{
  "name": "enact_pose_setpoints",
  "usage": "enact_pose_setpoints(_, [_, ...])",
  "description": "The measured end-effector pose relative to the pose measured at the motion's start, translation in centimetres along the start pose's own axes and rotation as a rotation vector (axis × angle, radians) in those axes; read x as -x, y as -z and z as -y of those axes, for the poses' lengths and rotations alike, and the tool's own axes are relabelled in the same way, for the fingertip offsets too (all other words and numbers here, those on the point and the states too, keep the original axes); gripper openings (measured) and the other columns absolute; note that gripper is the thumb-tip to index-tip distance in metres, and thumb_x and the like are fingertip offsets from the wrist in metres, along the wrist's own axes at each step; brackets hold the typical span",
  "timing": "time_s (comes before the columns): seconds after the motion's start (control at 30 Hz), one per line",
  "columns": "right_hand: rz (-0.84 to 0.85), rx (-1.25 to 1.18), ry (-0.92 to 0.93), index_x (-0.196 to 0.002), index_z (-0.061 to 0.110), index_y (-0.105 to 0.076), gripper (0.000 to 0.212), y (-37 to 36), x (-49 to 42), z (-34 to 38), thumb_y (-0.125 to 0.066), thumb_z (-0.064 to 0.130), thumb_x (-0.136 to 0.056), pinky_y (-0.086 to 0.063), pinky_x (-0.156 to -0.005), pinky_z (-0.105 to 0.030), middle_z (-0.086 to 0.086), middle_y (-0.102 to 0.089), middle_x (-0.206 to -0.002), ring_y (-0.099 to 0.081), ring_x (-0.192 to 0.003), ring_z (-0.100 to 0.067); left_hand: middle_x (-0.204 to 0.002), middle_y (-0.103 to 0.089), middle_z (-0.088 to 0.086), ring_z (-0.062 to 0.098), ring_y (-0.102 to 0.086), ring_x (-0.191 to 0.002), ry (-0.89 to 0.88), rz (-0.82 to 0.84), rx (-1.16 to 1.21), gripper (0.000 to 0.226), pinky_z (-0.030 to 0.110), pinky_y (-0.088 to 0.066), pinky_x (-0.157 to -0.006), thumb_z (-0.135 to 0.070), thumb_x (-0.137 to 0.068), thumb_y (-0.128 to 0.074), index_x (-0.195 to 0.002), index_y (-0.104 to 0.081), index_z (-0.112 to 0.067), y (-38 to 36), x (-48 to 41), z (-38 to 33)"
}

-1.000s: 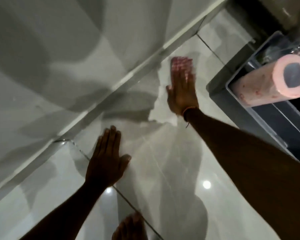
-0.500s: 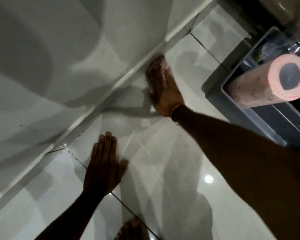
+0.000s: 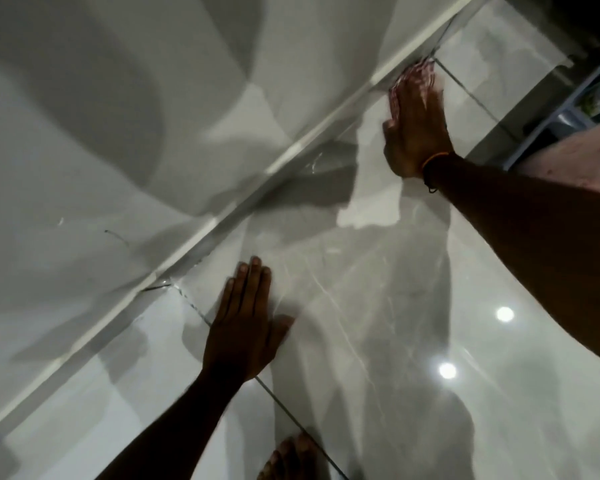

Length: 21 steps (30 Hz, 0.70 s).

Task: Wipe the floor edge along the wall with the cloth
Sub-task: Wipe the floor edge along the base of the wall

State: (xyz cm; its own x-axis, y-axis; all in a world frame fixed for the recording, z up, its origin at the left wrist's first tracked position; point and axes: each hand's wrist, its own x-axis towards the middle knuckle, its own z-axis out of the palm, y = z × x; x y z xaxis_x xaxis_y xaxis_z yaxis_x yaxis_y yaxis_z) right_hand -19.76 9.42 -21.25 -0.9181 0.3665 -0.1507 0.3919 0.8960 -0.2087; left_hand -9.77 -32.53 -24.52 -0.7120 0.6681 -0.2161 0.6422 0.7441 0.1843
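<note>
Head view: your right hand (image 3: 414, 128) lies flat, palm down, fingers spread, pressing the white cloth (image 3: 373, 188) to the floor (image 3: 378, 323). No closed grip on it, just an open palm on top. Fingertips blurred, sitting right at the floor edge (image 3: 326, 142) where the pale skirting strip meets the wall (image 3: 125, 109), beside a tile joint (image 3: 465, 90). Cloth sticks out below and left of that hand, its near edge ragged, lying on the tile just beside the skirting. Orange band (image 3: 434, 158) on that wrist, dark cord just below it

Your left hand (image 3: 245, 327) is planted flat on the floor, fingers together and extended, thumb out to the right. Open, holding nothing. It's nearer you than the right hand, well apart from the cloth, resting across a dark grout line (image 3: 288, 410) and close to the skirting

Bare toes (image 3: 293, 457) at the bottom edge. Pale blue bin (image 3: 551, 123) at the far right with a pink roll (image 3: 575, 157) partly in view. Two light reflections (image 3: 447, 370) on the glossy tile
</note>
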Motion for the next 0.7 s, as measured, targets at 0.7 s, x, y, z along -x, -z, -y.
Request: enact_pose_setpoints(0.7, [0.087, -0.041, 0.231, -0.170, 0.008, -0.024, 0.067, -3.9, 12.1, 13.7, -0.033, 0.043, -0.113, -0.009, -0.137, -0.063, -0.024, -0.017, -0.179, -0.009, -0.167, -0.050, -0.178, 0.002, 0.008, 0.025, 0.001, -0.164, 0.081, 0.124, 0.057, 0.088, 0.040, -0.004, -0.133, -0.066, -0.103, -0.034, -0.168, -0.009, -0.011, 1.3, 4.9, 2.8])
